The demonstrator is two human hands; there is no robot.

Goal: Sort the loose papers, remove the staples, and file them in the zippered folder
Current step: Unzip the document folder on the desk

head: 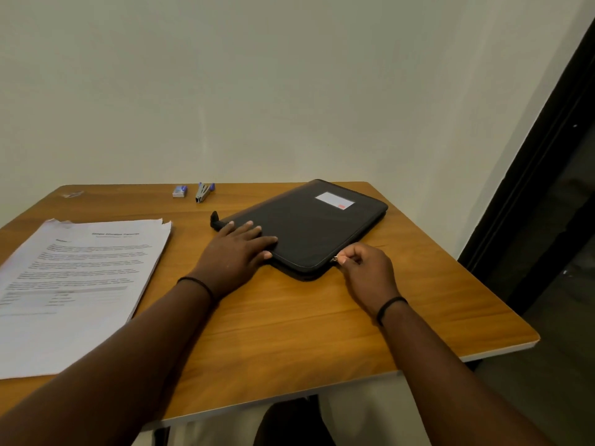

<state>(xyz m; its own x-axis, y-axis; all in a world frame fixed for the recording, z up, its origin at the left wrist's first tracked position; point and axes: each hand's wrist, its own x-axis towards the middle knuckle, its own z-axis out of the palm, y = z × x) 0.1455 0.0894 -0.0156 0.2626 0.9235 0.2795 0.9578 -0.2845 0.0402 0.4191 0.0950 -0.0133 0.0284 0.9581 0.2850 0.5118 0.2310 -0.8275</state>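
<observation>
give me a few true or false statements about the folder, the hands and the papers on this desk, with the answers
1. The left hand lies flat on the black zippered folder. True.
2. The right hand rests idle on the table. False: its grip pinches the zipper pull at the folder's near corner.
3. The stack of papers lies to the left of the folder. True.
4. The papers are already inside the folder. False: they lie on the table beside it, and the folder lies closed.
5. The staple remover is held in the left hand. False: it lies near the far edge of the table, next to a small box.
</observation>
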